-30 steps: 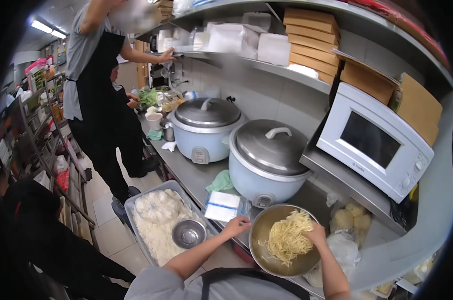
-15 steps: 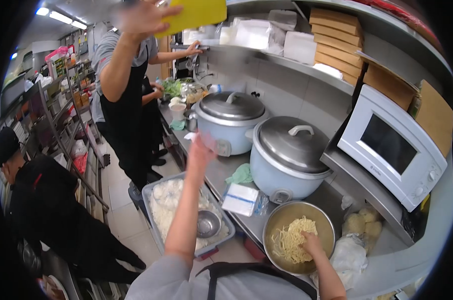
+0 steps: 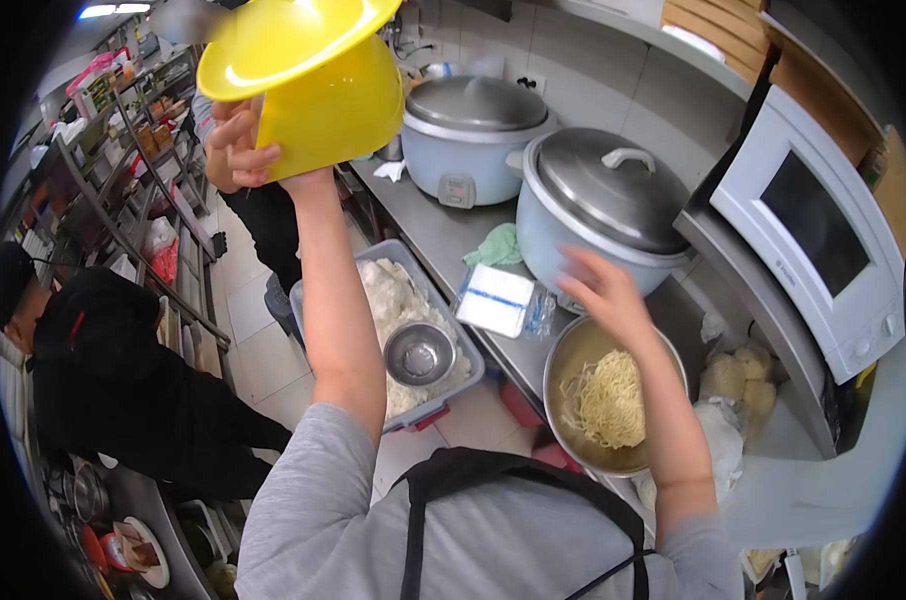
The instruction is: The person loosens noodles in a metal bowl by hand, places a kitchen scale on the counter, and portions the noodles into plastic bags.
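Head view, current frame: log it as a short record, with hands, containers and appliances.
left hand: mostly hidden behind the yellow wide-rimmed container; grip unclear
right hand: open, empty
co-worker's hand: at the yellow container's near side
steel mixing bowl: holds noodles
grey tub: white food, small steel bowl
appliances: two lidded rice cookers, microwave

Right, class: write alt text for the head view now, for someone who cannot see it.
A person's left hand, mostly hidden, meets a yellow container beside a co-worker's hand; the open right hand hovers near a steel bowl of noodles and two cookers.
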{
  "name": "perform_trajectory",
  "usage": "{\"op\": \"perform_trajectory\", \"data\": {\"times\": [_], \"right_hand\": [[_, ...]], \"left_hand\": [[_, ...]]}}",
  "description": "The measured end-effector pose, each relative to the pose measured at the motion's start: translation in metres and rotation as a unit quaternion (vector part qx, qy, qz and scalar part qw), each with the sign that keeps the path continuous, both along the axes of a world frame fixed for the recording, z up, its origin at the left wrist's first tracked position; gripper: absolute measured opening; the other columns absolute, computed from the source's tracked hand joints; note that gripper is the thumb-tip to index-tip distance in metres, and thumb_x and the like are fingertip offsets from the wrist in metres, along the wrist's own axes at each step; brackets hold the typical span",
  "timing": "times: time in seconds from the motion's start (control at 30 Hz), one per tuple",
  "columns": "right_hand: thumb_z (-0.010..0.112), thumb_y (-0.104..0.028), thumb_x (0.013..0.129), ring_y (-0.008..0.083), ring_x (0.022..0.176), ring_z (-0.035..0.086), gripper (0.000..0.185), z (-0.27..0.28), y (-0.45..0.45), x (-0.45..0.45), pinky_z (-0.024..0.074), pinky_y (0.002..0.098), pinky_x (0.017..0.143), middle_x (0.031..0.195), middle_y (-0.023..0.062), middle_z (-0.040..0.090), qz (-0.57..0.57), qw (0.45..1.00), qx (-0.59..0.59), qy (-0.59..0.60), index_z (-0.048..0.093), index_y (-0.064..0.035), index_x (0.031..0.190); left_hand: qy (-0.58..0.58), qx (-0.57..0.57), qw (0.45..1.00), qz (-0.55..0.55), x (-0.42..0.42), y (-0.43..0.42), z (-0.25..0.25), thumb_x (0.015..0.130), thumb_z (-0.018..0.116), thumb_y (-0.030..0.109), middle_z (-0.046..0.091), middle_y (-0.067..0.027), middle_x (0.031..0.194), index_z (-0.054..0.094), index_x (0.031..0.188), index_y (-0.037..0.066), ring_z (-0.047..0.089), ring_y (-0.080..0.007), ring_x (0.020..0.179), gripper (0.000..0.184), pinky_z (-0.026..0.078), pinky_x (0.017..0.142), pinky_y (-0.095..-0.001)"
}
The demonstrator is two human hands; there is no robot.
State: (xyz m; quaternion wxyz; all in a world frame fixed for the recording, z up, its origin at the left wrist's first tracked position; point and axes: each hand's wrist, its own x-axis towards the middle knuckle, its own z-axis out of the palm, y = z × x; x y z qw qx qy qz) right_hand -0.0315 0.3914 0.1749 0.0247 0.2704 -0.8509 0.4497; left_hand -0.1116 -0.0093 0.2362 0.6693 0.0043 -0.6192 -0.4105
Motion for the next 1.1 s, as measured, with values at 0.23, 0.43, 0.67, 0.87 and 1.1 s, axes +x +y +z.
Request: {"op": "perform_trajectory", "data": {"times": [0.23, 0.43, 0.67, 0.87, 1.1], "right_hand": [[0.062, -0.025, 0.08, 0.026, 0.108, 0.048, 0.08, 0.03, -0.217, -0.005, 0.0457, 0.0359, 0.084, 0.131, 0.0213, 0.03, 0.197, 0.883, -0.406, -0.131, 0.007, -0.0153, 0.137], [0.06, -0.021, 0.082, 0.028, 0.111, 0.045, 0.077, 0.006, -0.208, -0.038, 0.0463, 0.0397, 0.084, 0.134, 0.0158, 0.026, 0.149, 0.831, -0.485, -0.228, 0.007, -0.012, 0.137], [0.05, -0.031, 0.087, 0.0313, 0.103, 0.05, 0.059, -0.031, -0.138, -0.115, 0.0451, 0.0425, 0.085, 0.12, 0.0072, 0.044, 0.158, 0.798, -0.505, -0.29, 0.02, -0.0177, 0.136], [0.049, -0.032, 0.087, 0.03, 0.101, 0.05, 0.056, -0.13, -0.131, -0.182, 0.0418, 0.0426, 0.088, 0.119, 0.005, 0.043, 0.091, 0.81, -0.436, -0.381, 0.024, -0.0171, 0.135], [0.045, -0.026, 0.09, 0.0204, 0.097, 0.052, 0.043, -0.243, -0.183, -0.24, 0.044, 0.0372, 0.082, 0.113, 0.0041, 0.05, 0.034, 0.767, -0.457, -0.45, 0.035, -0.015, 0.131]], "left_hand": [[-0.047, -0.061, 0.952, 0.296, 0.017, 0.007, -0.038, 0.085, 0.046, 0.037, 0.04, -0.0046, 0.11, 0.031, 0.125, 0.005, 0.04, -0.011, 0.11, 0.053, 0.034, 0.09, -0.0173], [-0.035, -0.129, 0.986, 0.103, -0.016, 0.009, -0.089, 0.088, 0.042, 0.038, 0.046, -0.0058, 0.112, 0.032, 0.126, 0.006, 0.043, -0.0123, 0.111, 0.051, 0.035, 0.091, -0.0196], [0.06, 0.396, 0.6, -0.693, -0.025, 0.066, -0.114, 0.084, 0.025, 0.061, 0.033, -0.017, 0.134, 0.03, 0.129, -0.001, 0.032, -0.0327, 0.123, 0.077, 0.024, 0.102, -0.0438], [-0.166, 0.444, 0.573, -0.669, -0.051, 0.037, -0.214, 0.089, 0.048, 0.028, 0.049, -0.012, 0.12, 0.041, 0.121, -0.001, 0.046, -0.0223, 0.112, 0.044, 0.036, 0.096, -0.0368], [-0.232, 0.472, 0.618, -0.585, -0.067, 0.013, -0.336, 0.084, 0.055, 0.018, 0.048, -0.0062, 0.121, 0.038, 0.124, 0.006, 0.047, -0.0198, 0.111, 0.045, 0.038, 0.095, -0.036]]}}
